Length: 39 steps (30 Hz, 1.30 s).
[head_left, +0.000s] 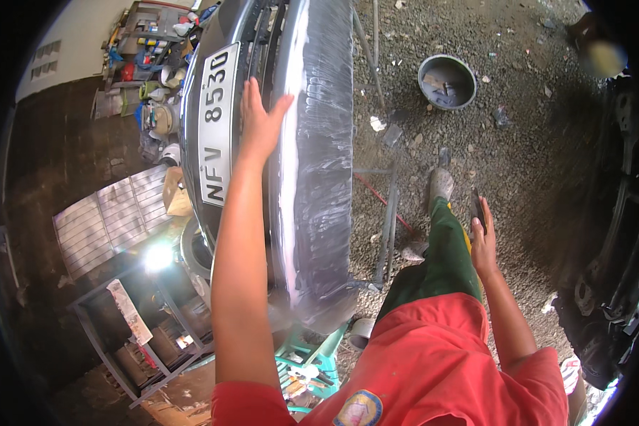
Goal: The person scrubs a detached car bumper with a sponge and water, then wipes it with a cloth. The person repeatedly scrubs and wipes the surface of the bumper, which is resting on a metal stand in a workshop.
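A car bumper (323, 177) stretches away from me on the left, its dark grey face streaked and scuffed, with a pale band along its upper edge. My left hand (261, 128) lies on the bumper beside the grille opening, thumb and fingers apart, holding nothing. A white number plate (219, 128) is fixed to the bumper just left of that hand. Low on my right side, my right hand (483, 245) is closed on a thin dark flat piece (476, 207). What the piece is made of cannot be made out.
A metal stand (388, 227) holds up the bumper. On the gravel sits a round basin (447, 82) with dark water. Cluttered shelves (153, 42) and a metal frame (131, 376) are left, a green plastic stool (326, 355) is near, and dark car parts (610, 234) are right.
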### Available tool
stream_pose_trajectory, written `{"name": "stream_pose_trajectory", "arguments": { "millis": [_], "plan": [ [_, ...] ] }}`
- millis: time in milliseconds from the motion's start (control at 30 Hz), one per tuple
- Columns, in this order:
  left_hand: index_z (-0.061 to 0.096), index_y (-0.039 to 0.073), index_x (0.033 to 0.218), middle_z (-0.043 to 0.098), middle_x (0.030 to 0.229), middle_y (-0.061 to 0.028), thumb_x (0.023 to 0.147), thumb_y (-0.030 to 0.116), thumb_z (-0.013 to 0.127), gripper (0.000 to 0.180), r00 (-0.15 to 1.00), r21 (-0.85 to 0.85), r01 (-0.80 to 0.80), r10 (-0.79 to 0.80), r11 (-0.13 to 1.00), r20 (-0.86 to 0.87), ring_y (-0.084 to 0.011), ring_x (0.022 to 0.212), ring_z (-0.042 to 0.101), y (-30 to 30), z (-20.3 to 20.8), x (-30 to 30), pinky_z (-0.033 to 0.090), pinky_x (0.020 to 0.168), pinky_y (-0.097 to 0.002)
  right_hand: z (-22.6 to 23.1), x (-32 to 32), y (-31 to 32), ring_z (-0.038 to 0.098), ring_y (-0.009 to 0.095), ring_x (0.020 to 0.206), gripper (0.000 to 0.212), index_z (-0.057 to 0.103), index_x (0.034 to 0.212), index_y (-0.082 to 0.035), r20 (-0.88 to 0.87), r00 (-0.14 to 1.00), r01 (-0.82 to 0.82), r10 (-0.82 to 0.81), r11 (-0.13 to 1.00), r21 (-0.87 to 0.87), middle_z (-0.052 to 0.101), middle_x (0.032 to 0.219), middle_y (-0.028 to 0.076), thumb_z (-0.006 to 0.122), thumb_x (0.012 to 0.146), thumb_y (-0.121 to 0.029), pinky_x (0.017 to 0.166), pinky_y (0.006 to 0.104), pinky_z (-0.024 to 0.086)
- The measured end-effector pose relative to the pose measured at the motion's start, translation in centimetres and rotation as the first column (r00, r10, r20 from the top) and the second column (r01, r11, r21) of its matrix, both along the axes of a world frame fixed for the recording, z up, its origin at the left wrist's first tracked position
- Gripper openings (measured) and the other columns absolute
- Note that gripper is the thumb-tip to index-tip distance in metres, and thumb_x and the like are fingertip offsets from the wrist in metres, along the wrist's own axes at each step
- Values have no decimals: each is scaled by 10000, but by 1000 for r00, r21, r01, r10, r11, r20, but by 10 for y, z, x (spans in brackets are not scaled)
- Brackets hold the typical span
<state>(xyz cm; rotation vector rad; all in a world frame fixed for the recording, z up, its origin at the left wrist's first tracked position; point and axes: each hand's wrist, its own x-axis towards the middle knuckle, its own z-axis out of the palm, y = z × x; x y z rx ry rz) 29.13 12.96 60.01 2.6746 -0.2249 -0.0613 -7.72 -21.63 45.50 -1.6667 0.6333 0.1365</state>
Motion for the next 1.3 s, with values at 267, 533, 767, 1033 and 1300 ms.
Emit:
{"name": "stream_pose_trajectory", "arguments": {
  "millis": [267, 533, 767, 1033, 1300],
  "plan": [
    [189, 34, 1587, 176, 1643, -217, 878, 302, 749, 942, 994, 27, 84, -86, 996, 70, -370, 1528, 134, 57, 11, -129, 141, 1238, -462, 15, -14, -17, 367, 315, 1453, 550, 320, 1533, 6, 21, 989, -140, 148, 966, -217, 388, 1556, 202, 456, 1053, -227, 1183, 367, 285],
    [206, 10, 1574, 184, 1634, -236, 828, 262, 773, 971, 994, -23, 45, -42, 999, 98, -405, 1513, 159, 79, 14, -233, 166, 1229, -485, -25, -194, -91, 358, 404, 1437, 666, 340, 1500, 56, -583, 803, -360, 123, 880, -310, 390, 1517, 304, 489, 1006, -365, 1185, 407, 291],
    [218, -54, 1550, 172, 1634, -251, 886, 189, 687, 848, 976, 98, 44, -64, 994, 209, -417, 1516, 149, 67, 10, -292, 154, 1236, -515, -104, -294, -220, 528, 463, 1259, 508, 510, 1284, 89, -843, 480, -740, 244, 628, -240, 530, 1331, 344, 493, 979, -316, 1042, 498, 460],
    [217, -126, 1520, 134, 1634, -283, 916, 396, 646, 906, 989, 497, -81, 7, 864, 149, -392, 1532, 119, -17, 30, -198, 78, 1248, -505, -42, -24, -200, 494, 435, 1301, 500, 502, 1364, 67, -441, 846, -470, 299, 810, -352, 529, 1366, 308, 480, 1001, -277, 1099, 444, 405],
    [271, -133, 1498, 170, 1625, -285, 912, 381, 644, 864, 977, 499, -193, 119, 845, 177, -379, 1532, 131, -115, 11, -32, 79, 1251, -492, 5, 119, -294, 473, 404, 1336, 523, 461, 1415, 57, -278, 928, -337, 248, 876, -344, 493, 1410, 315, 499, 1005, -265, 1125, 402, 375]
  ]
}}
